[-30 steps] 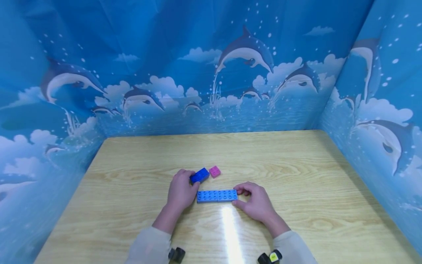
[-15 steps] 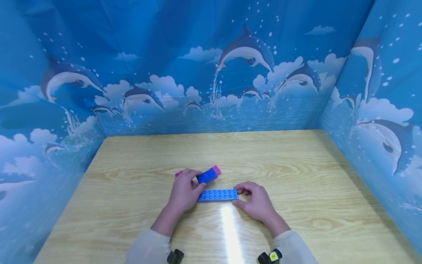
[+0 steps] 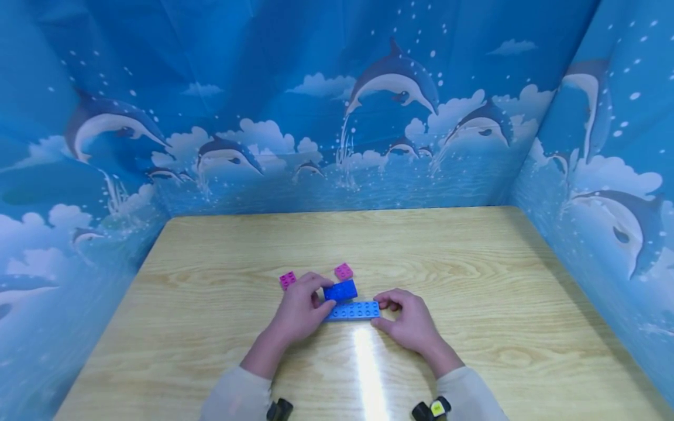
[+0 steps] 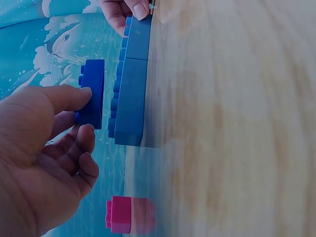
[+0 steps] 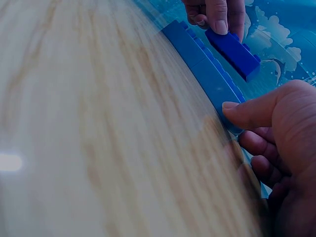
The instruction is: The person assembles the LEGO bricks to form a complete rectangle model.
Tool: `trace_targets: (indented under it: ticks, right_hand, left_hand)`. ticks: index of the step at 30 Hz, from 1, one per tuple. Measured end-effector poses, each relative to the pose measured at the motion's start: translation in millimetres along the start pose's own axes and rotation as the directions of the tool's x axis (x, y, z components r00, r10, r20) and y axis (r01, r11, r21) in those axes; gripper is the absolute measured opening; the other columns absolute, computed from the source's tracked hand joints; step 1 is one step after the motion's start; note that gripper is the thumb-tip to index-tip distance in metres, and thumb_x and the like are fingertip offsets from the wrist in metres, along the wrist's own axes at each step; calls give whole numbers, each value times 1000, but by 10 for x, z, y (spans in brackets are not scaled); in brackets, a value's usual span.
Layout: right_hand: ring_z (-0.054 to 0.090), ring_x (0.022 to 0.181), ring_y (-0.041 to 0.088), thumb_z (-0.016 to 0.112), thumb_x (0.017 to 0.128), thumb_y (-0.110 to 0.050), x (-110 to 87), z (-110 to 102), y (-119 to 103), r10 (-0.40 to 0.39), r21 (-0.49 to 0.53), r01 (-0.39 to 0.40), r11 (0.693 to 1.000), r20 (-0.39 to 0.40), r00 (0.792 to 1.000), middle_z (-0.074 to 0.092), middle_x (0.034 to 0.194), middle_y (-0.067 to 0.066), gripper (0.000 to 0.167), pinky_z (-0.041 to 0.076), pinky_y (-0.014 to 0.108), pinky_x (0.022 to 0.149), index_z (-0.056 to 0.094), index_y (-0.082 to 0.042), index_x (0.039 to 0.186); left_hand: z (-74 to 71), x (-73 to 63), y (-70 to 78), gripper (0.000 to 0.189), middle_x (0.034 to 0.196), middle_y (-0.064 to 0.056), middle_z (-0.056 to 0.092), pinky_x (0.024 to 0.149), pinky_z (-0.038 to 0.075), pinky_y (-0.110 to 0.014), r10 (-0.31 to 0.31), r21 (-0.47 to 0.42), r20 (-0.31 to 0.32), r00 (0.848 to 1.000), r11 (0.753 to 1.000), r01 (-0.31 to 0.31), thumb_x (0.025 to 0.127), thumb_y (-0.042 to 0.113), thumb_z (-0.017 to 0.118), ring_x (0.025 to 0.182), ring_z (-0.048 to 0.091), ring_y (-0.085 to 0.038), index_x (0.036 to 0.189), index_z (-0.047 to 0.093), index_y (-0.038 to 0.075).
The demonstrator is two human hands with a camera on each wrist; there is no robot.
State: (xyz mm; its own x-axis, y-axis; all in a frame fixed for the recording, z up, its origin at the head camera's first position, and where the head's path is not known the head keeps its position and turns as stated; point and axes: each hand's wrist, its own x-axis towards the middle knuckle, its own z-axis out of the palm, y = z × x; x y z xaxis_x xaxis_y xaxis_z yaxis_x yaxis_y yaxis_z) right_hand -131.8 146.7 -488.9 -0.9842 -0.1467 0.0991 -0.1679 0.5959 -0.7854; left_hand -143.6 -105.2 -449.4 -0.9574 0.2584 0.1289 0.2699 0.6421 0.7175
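Note:
My left hand (image 3: 301, 308) pinches a dark blue toy brick (image 3: 340, 290) by its left end, between thumb and fingers. In the left wrist view this dark blue brick (image 4: 92, 94) hangs above a row of two lighter blue bricks (image 4: 132, 94), studs facing up, with a gap between. The lighter blue row (image 3: 358, 310) lies on the table end to end. At its right end my right hand (image 3: 408, 321) grips the row (image 5: 212, 81) between thumb and fingers, as the right wrist view shows. The left hand covers part of the row's left end in the head view.
Two small pink bricks lie behind the hands: one pink brick (image 3: 287, 280) beyond the left hand, another pink brick (image 3: 344, 271) behind the dark blue one. The wooden table (image 3: 210, 245) is bordered by a dolphin-print backdrop (image 3: 284, 164) at back and sides.
The left hand has carried the dark blue brick right and nearer, from beside the pink brick to over the lighter blue row. A second pink brick has come into view. The right hand stays put.

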Motion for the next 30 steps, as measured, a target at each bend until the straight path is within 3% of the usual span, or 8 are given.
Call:
trace_targets:
  ticks: [15, 30]
  right_hand:
    - [57, 86, 14, 89, 74, -13, 7, -3, 15, -8, 3, 8, 1000, 0, 1000, 63, 91, -10, 34, 49, 36, 81, 74, -18, 104]
    - [57, 87, 14, 89, 74, -13, 7, -10, -7, 10, 7, -10, 1000, 2, 1000, 64, 91, -9, 33, 49, 36, 82, 74, -18, 104]
  left_hand:
    - [20, -3, -6, 30, 104, 8, 58, 66, 50, -27, 48, -6, 110, 993, 999, -48, 89, 19, 77, 79, 54, -12, 118, 70, 14]
    - [17, -18, -12, 31, 104, 5, 60, 71, 49, -29, 92, -31, 156, 983, 996, -88, 87, 14, 78, 83, 55, -14, 117, 70, 10]
